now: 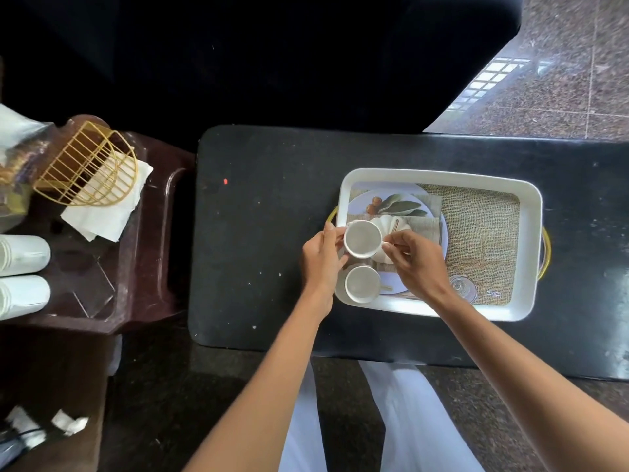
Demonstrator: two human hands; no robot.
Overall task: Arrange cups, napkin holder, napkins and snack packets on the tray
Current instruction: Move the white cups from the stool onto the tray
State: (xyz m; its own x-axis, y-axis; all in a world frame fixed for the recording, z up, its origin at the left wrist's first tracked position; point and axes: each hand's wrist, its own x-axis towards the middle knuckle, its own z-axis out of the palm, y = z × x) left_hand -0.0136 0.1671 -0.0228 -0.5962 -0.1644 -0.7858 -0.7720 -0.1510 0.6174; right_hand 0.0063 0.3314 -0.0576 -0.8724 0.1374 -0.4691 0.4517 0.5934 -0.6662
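A white rectangular tray (531, 212) with a printed burlap picture lies on the black table. Two white cups stand at its left end. My left hand (321, 264) grips the left side of the far cup (361, 238), and my right hand (417, 264) pinches its handle on the right. The near cup (362, 283) stands upright just below it, untouched. On the brown stool at the left lie a gold wire napkin holder (90, 168) on its side, white napkins (102, 212) under it, and shiny snack packets (13, 172) at the far left edge.
Two white cylinders (22, 274) lie on the brown stool (149, 233) near its front. The black table (258, 233) has a red speck at its left part. Speckled stone floor shows at the top right. My white-clad legs are below the table.
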